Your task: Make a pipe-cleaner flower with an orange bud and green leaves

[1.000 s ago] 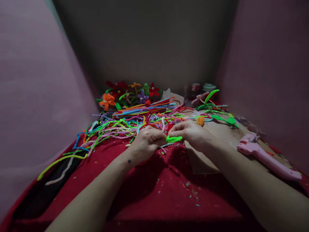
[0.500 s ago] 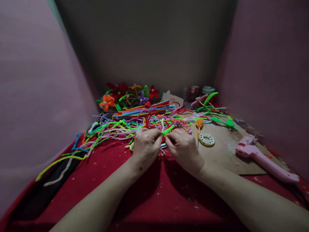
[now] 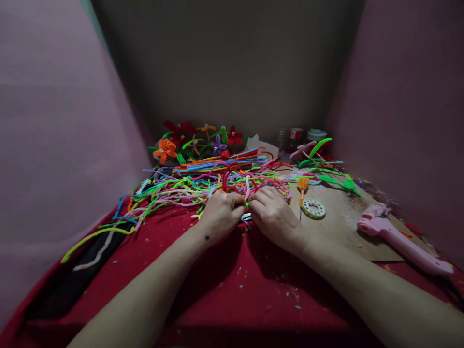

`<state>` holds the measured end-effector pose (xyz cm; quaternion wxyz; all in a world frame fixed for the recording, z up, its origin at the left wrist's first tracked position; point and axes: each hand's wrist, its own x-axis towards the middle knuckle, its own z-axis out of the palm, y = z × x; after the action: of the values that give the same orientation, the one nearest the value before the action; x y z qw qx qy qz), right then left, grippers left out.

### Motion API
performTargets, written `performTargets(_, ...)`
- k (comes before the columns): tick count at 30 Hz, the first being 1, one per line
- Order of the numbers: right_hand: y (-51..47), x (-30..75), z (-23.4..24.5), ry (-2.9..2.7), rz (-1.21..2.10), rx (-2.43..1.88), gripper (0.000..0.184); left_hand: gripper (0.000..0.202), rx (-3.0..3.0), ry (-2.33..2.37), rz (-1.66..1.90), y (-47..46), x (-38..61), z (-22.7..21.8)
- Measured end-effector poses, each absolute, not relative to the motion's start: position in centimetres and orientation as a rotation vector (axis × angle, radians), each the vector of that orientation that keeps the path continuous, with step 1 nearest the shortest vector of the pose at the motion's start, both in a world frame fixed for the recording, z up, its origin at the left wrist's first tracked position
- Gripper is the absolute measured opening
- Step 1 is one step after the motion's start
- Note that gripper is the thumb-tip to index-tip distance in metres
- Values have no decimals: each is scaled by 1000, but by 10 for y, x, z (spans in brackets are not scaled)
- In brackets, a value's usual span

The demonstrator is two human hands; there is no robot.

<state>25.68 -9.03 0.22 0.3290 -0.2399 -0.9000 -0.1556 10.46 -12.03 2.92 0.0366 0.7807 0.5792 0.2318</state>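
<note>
Red cloth surface (image 3: 232, 295) between pink walls, jar label (image 3: 295, 134) too blurred to read, left hand (image 3: 222, 212) and right hand (image 3: 274, 216) knuckles up, fingertips meeting, both pinched on what looks like a green pipe cleaner (image 3: 247, 205), at the near edge of the pipe-cleaner pile (image 3: 188, 189)

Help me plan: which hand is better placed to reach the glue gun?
Right, likely: both pinch the green pipe cleaner, but the right hand is nearer the glue gun than the left hand.

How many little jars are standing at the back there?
2: a red-labelled jar and a pale-lidded jar beside it, at the back right. More may be hidden behind the fuzzy wires.
</note>
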Motion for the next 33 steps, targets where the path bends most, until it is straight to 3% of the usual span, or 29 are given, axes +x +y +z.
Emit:
performTargets(7, -87, 259, -2, -2343, -105, -657, 21, 20, 2498, 1632, 717, -121, 101, 32)
performTargets(14, -84, 262, 13, -2207, 771, -841, 11, 23, 2757, 1453, 600, -121, 97, 34)
performTargets(21, -83, 261, 10, -2240, 933, -862, 24, 26, 3014, 1426, 338, -120, 95, 27)
performTargets(23, -84, 260, 10, -2143, 1020, -912, 23, 23, 3058, 1467, 399, -122, 97, 30)
performTargets(26, -85, 259, 10, -1879, 1175, -995, 20, 19, 3080, 1591, 777, -129, 102, 37)
performTargets(29, -84, 260, 11, -1608, 1250, -940, 17, 16, 2764, 1698, 1207, -135, 108, 42)
performTargets(33, -88, 259, 12, -1478, 1313, -839, 16, 22, 1818, 1592, 1137, -131, 113, 39)
